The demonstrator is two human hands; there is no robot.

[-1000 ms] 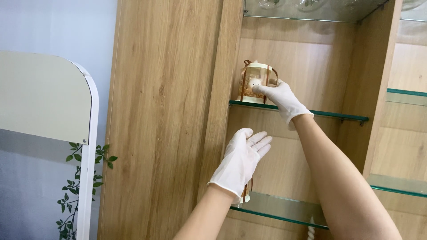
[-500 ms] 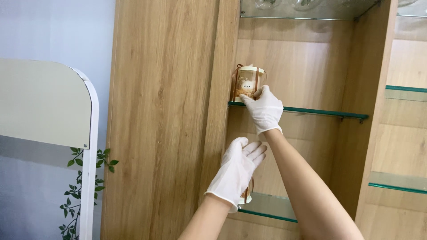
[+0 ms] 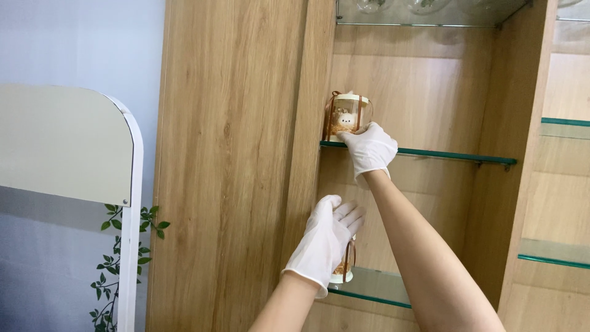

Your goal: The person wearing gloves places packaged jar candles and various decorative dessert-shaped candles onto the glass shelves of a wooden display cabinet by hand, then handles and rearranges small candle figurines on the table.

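There are two small clear jars with gold ribbon, two gloved hands and, on this side of the cabinet, three glass shelves.

The upper jar [image 3: 348,115] stands upright on the middle glass shelf [image 3: 442,154], at its left end, close to the wooden side wall [image 3: 307,154]. A little pale toy animal sits inside it. The right hand [image 3: 370,150] in a white glove reaches up to this jar. Its fingers [image 3: 356,131] are curled and pressed against the jar's lower right side — they touch it low down, near the shelf edge. The jar is above and left of the hand.

The lower jar [image 3: 344,270] stands on the bottom glass shelf [image 3: 381,289], also at the left end. The left hand [image 3: 326,243], gloved in white too, is in front of it and hides most of it. Its fingers [image 3: 350,215] are straight and a little spread, pointing up and to the right. I cannot tell if this hand touches the jar — the glove covers that part.

The top glass shelf [image 3: 430,15] holds round glass things, cut off by the frame. To the left are one white board [image 3: 61,147] and one green leafy plant [image 3: 123,246].
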